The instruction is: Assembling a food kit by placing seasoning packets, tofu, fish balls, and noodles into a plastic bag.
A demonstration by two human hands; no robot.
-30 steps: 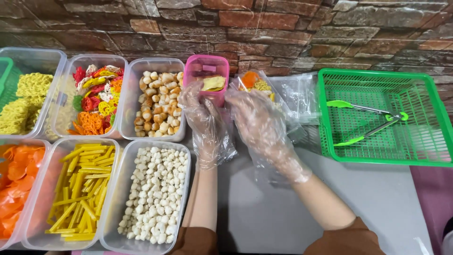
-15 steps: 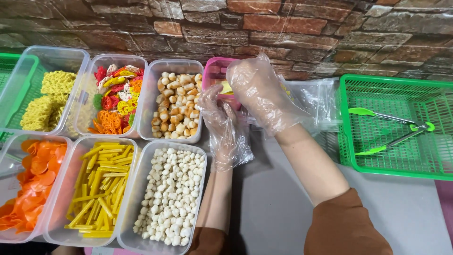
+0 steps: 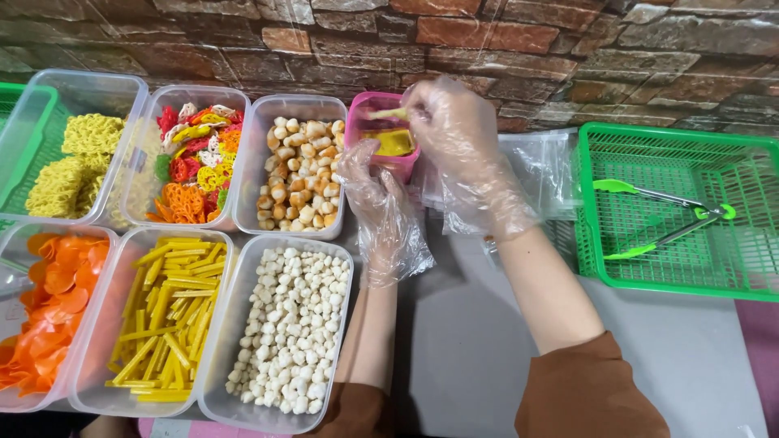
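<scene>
A grey table [image 3: 471, 341] carries clear snack tubs [image 3: 280, 332], a pink tub [image 3: 381, 134] and a green basket [image 3: 677, 284].
</scene>
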